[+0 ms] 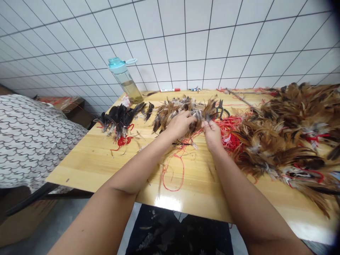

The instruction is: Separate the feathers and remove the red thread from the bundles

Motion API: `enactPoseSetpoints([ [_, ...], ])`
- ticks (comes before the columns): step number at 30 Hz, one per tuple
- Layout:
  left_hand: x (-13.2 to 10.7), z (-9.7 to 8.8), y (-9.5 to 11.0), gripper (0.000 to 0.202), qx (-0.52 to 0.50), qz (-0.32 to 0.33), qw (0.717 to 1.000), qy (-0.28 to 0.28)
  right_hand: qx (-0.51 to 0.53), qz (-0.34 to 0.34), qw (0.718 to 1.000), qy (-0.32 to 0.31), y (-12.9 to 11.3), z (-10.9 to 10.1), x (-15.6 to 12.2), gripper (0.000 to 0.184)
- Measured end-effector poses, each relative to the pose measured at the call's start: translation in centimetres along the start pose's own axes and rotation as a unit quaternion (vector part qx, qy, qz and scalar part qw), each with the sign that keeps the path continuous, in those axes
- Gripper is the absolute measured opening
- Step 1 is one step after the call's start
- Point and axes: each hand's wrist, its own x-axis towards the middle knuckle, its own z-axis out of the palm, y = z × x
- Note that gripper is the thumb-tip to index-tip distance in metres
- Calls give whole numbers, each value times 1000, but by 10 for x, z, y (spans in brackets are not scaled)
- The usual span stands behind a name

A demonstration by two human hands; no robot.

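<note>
My left hand (pixel 182 124) rests on a pile of brown and grey feathers (pixel 170 108) in the middle of the table. Its fingers curl down among them, and what they pinch is hidden. Just to the right, my right hand (pixel 212 134) is closed, thumb against fingers, on a small bunch of brown feathers (pixel 209 109) whose dark ends stand up. Below my hands, a loop of red string (pixel 174 190) lies on the wood. Beside my right hand are a tangle of red string (pixel 230 132) and small black-handled snips (pixel 221 109).
Bundles of brown feathers (pixel 276 145) tied with red string cover the table's right side. Black feathers (pixel 119 118) lie at the left. A water bottle (pixel 127 83) and a red-and-white marker (pixel 170 90) are near the tiled wall. A patterned cloth (pixel 34 141) hangs left of the table (pixel 79 166).
</note>
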Motion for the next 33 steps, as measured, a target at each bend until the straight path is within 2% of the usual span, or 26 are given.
enactPoseSetpoints([
  [4, 2, 10, -6, 19, 45, 37, 998, -17, 0, -2, 1000, 27, -1, 2, -1, 26],
  [6, 1, 11, -7, 18, 38, 31, 999, -18, -4, 0, 1000, 30, -1, 2, -2, 26],
  [8, -2, 8, -8, 19, -2, 6, 1000, 9, -7, 2, 999, 31, -3, 2, -2, 25],
  [11, -10, -2, -9, 16, -123, -49, 988, 84, -16, 7, 999, 29, -6, 2, -4, 26],
  [14, -19, -11, -6, 7, -273, -151, 941, 133, -35, 2, 999, 28, -10, 3, -5, 25],
  [16, -25, -13, -3, 12, -390, -224, 883, 136, -51, -4, 998, 24, -11, 5, -7, 24],
  [19, -30, -11, 3, 21, -548, -298, 772, 123, -87, -9, 996, 13, -11, 8, -9, 24],
  [21, -32, -8, 6, 25, -598, -319, 726, 114, -114, -14, 993, 5, -11, 10, -11, 25],
  [22, -32, -7, 7, 26, -610, -322, 716, 111, -125, -17, 992, 0, -11, 11, -12, 25],
  [29, -32, -6, 14, 30, -646, -316, 689, 92, -157, -52, 985, -39, -12, 14, -14, 23],
  [33, -31, -3, 18, 28, -649, -299, 695, 84, -154, -75, 983, -61, -8, 18, -14, 22],
])
